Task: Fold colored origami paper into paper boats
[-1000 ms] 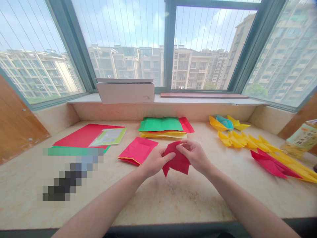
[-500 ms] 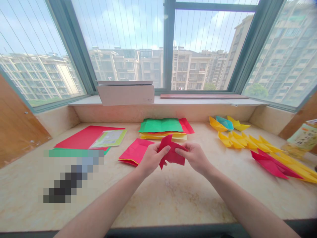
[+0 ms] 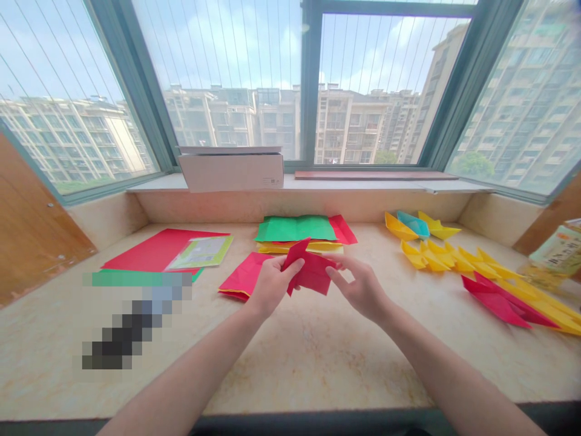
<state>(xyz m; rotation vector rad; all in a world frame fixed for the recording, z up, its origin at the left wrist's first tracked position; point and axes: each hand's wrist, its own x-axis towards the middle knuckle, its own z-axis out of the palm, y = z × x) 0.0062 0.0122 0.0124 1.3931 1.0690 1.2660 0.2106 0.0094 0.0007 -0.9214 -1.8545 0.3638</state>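
Observation:
Both of my hands hold a partly folded piece of red paper [image 3: 308, 269] in the air above the marble counter [image 3: 290, 357]. My left hand [image 3: 269, 286] pinches its left side, thumb on top. My right hand [image 3: 358, 286] grips its right edge with curled fingers. Just left of my left hand, a folded red sheet with a yellow underside [image 3: 242, 275] lies flat on the counter. Behind the held paper sits a stack of green, yellow and red sheets [image 3: 297, 233].
Large red and green sheets and a pale green leaflet [image 3: 200, 252] lie at left, beside a blurred-out patch. Folded yellow, teal and red paper boats [image 3: 458, 257] spread along the right. A white box [image 3: 230, 169] rests on the windowsill. A packet [image 3: 556, 254] stands far right.
My hands have lifted the red paper up and away from me and turned it flatter. One corner now sticks up over the stack behind.

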